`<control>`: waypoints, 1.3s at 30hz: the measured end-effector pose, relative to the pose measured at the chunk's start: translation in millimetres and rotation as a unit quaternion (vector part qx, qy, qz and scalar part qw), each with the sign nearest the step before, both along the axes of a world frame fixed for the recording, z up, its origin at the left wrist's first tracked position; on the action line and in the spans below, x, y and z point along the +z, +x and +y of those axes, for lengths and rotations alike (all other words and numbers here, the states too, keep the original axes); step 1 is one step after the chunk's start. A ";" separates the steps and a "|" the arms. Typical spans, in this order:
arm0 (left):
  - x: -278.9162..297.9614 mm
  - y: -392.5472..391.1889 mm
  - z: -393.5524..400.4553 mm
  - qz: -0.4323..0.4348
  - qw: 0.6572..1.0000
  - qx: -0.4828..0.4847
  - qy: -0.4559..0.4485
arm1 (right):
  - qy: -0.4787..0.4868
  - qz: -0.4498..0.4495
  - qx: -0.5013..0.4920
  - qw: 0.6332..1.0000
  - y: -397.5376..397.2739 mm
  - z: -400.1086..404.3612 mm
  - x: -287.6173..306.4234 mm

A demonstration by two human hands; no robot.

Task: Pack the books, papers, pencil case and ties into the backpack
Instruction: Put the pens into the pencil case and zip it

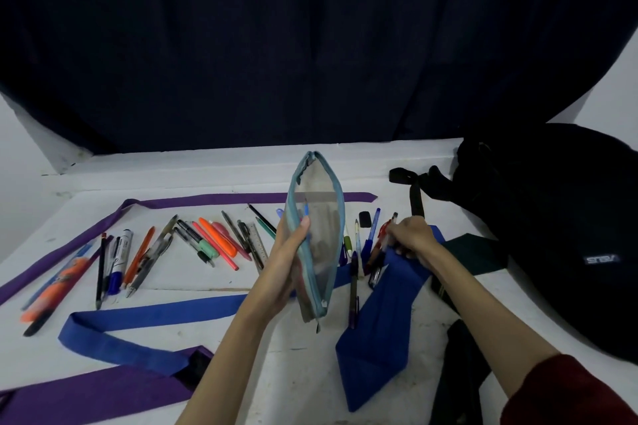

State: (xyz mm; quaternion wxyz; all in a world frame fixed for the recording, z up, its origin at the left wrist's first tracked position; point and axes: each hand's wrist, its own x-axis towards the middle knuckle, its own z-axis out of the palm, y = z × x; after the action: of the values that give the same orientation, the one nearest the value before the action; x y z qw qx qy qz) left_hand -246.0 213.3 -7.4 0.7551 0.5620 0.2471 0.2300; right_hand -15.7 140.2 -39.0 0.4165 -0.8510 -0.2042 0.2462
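Left hand gripping open mesh pencil case upright; right hand grasping red pen over blue tie on table.

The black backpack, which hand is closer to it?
Right. The right hand is picking at pens beside the blue tie, nearer the black backpack but not touching it. The left hand holds the pencil case further left.
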 end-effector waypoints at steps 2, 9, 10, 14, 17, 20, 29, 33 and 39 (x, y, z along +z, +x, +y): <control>-2.3 -0.3 0.2 0.013 1.000 -0.010 0.001 | 0.076 -0.024 -0.022 0.997 -0.8 2.4 5.7; -8.2 4.6 0.3 0.034 0.999 -0.006 0.003 | -0.069 -0.109 0.061 0.990 -9.3 10.4 -7.2; -8.7 4.2 1.3 0.029 1.000 -0.005 0.003 | -0.090 -0.127 0.068 0.986 -10.4 10.8 -9.9; -11.5 0.1 6.4 0.007 1.000 -0.017 -0.019 | -0.062 -0.077 0.038 0.994 -11.8 12.8 -8.1; -13.3 -0.8 6.3 0.004 1.000 -0.017 -0.019 | -0.002 0.010 -0.005 1.000 -15.7 6.9 3.6; -15.4 0.6 5.5 -0.002 1.000 -0.015 -0.009 | 0.136 0.051 -0.063 0.987 -21.8 0.6 30.2; -10.1 13.0 -3.4 0.009 1.000 -0.003 0.005 | 0.304 -0.036 0.085 0.948 -97.0 -12.0 141.8; -11.8 11.5 -2.3 -0.020 1.000 -0.003 -0.012 | 0.138 -0.141 0.163 0.967 -105.4 -5.7 107.6; -15.2 6.7 -1.5 -0.027 1.000 0.008 0.000 | 0.137 -0.108 0.186 0.967 -103.3 -5.3 113.2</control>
State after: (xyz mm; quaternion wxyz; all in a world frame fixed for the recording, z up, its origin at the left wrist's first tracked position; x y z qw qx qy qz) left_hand -239.3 211.8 -22.6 0.7594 0.5541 0.2310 0.2511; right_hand -119.0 134.9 74.2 0.4512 -0.7544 -0.4348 0.1953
